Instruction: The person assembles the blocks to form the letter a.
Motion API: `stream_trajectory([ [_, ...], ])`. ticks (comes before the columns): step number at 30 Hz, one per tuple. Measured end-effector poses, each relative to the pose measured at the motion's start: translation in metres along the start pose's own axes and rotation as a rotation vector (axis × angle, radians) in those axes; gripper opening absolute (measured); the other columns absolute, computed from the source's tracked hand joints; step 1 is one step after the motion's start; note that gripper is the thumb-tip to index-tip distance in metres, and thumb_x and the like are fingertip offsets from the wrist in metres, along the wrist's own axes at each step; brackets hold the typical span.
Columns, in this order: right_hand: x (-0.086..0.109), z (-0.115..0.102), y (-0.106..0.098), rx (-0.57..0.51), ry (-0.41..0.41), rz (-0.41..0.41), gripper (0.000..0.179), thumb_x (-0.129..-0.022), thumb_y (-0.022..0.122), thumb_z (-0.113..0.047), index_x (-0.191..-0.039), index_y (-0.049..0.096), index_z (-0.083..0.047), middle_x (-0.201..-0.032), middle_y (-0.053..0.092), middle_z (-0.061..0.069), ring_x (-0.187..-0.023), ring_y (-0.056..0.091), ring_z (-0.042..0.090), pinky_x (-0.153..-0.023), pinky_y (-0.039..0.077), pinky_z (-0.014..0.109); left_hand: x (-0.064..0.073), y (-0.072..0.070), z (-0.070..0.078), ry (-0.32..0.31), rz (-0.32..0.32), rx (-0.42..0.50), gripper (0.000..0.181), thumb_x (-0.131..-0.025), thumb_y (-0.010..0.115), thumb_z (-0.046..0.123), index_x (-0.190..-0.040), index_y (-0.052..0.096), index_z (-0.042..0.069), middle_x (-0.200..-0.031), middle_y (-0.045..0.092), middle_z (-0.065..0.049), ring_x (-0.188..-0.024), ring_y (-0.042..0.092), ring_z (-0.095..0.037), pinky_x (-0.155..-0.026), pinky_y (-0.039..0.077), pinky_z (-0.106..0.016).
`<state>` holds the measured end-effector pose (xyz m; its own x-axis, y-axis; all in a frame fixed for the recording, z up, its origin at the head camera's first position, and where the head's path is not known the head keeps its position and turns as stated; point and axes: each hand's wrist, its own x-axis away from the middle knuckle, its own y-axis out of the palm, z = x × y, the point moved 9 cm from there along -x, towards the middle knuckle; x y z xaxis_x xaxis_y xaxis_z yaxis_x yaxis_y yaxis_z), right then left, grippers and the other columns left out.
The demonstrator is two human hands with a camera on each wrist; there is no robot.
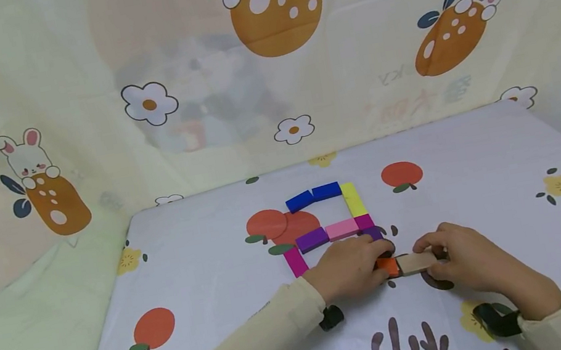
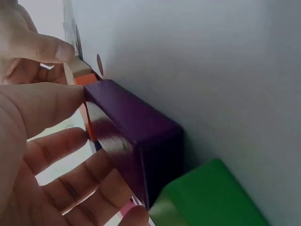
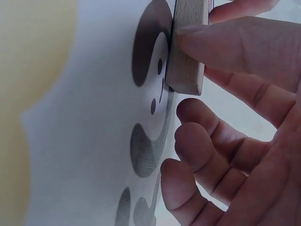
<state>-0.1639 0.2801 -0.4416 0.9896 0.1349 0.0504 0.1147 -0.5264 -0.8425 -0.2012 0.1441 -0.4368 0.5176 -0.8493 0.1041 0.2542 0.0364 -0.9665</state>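
A plain wooden block (image 1: 415, 263) lies on the cloth end to end with an orange block (image 1: 389, 266). My right hand (image 1: 466, 255) pinches the wooden block by its outer end, thumb on one long side in the right wrist view and index finger on the other; its other fingers are loosely bent. Thumb and index finger of my left hand (image 1: 350, 266) hold the orange block. In the left wrist view, a purple block (image 2: 134, 110) stands beside that thumb, with a green block (image 2: 211, 197) past its far end; the left hand hides both in the head view.
Beyond the hands runs an outline of blocks: two blue (image 1: 326, 191), one yellow (image 1: 354, 199), a pink (image 1: 342, 229), purple (image 1: 312, 239) and magenta (image 1: 296, 262). A dark purple block (image 1: 371, 233) sits by my left fingers. Printed cloth covers the table (image 1: 206, 263); a curtain (image 1: 178, 43) hangs behind.
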Motion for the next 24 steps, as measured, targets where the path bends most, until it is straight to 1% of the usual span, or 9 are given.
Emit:
stream_trajectory([
  [4,-0.0009,0.0009,0.0006,-0.005,0.005,-0.007,0.033,-0.079,0.084,-0.007,-0.110,0.076,-0.011,-0.087,0.055,0.001,-0.075,0.048,0.016,-0.063,0.040,0.029,-0.0029,0.0013,-0.0024,0.008,-0.025,0.003,0.038,-0.102,0.068,0.035,-0.138,0.066,0.024,-0.095,0.059,0.008,-0.083,0.052,-0.005,-0.067,0.041,-0.016],
  [9,-0.0013,0.0014,0.0007,-0.016,0.011,-0.012,0.033,-0.079,0.084,-0.007,-0.111,0.076,-0.010,-0.087,0.055,0.001,-0.075,0.048,0.017,-0.062,0.040,0.028,-0.0055,0.0007,-0.0011,0.044,-0.048,0.002,0.035,-0.102,0.067,0.033,-0.136,0.067,0.025,-0.093,0.059,0.008,-0.084,0.052,-0.006,-0.069,0.041,-0.017],
  [14,-0.0016,0.0018,0.0007,-0.024,0.016,-0.013,0.033,-0.079,0.084,-0.007,-0.111,0.076,-0.010,-0.088,0.056,0.002,-0.076,0.048,0.017,-0.062,0.040,0.029,-0.0063,-0.0009,0.0019,0.076,-0.043,0.010,0.032,-0.103,0.067,0.031,-0.134,0.070,0.025,-0.095,0.064,0.010,-0.085,0.054,-0.005,-0.070,0.041,-0.016],
  [19,-0.0020,0.0022,0.0004,-0.027,0.008,-0.006,0.033,-0.079,0.084,-0.007,-0.111,0.076,-0.011,-0.089,0.057,0.002,-0.076,0.049,0.017,-0.061,0.041,0.028,-0.0062,-0.0011,0.0054,0.107,-0.034,-0.007,0.031,-0.102,0.068,0.032,-0.133,0.071,0.027,-0.105,0.071,0.010,-0.090,0.057,-0.003,-0.074,0.043,-0.015],
  [22,-0.0019,0.0031,0.0005,-0.034,0.012,-0.009,0.034,-0.079,0.084,-0.007,-0.112,0.076,-0.011,-0.090,0.057,0.002,-0.076,0.049,0.017,-0.061,0.041,0.028,-0.0066,0.0007,0.0055,0.110,-0.033,-0.008,0.032,-0.102,0.069,0.033,-0.133,0.071,0.027,-0.107,0.071,0.010,-0.091,0.057,-0.003,-0.075,0.043,-0.015],
  [24,-0.0017,0.0038,0.0004,-0.037,0.018,-0.011,0.034,-0.079,0.083,-0.007,-0.112,0.075,-0.011,-0.090,0.057,0.003,-0.075,0.049,0.017,-0.061,0.041,0.029,-0.0069,0.0018,0.0047,0.103,-0.033,0.000,0.032,-0.101,0.070,0.033,-0.132,0.071,0.026,-0.104,0.069,0.010,-0.090,0.057,-0.003,-0.075,0.043,-0.015],
])
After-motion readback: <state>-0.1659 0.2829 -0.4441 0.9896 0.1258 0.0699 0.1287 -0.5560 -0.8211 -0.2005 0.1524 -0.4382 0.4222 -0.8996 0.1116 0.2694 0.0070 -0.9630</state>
